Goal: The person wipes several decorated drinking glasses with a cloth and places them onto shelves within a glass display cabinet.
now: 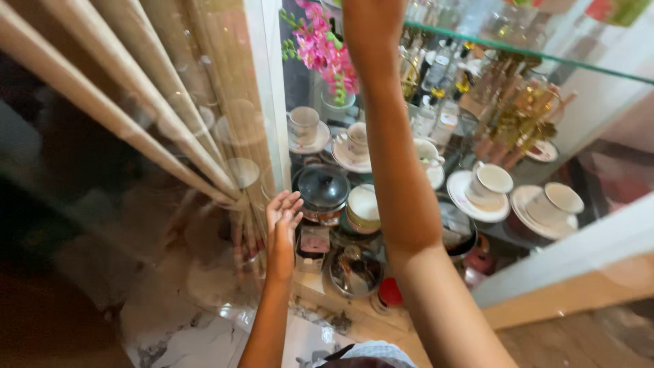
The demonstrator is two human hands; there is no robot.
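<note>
My left hand (pixel 283 217) is low in the view. Its fingers are spread flat against the edge of a glass sliding door (pixel 204 136) of a display cabinet, and it holds nothing. My right arm stretches up through the open side. My right hand (pixel 371 20) is at the top edge by a glass shelf (pixel 579 65), with its fingers cut off by the frame. Just right of my left hand sits a pot with a dark glass lid (pixel 321 191), beside a stack of bowls (pixel 363 208).
Inside the cabinet stand white cups on saucers (pixel 487 187), pink artificial flowers (pixel 325 51) in a glass vase, small bottles (pixel 436 88), golden glassware (pixel 521 112) and a steel pot (pixel 354 272). A white cabinet frame (pixel 565 252) runs on the right. The marble floor (pixel 177 334) lies below.
</note>
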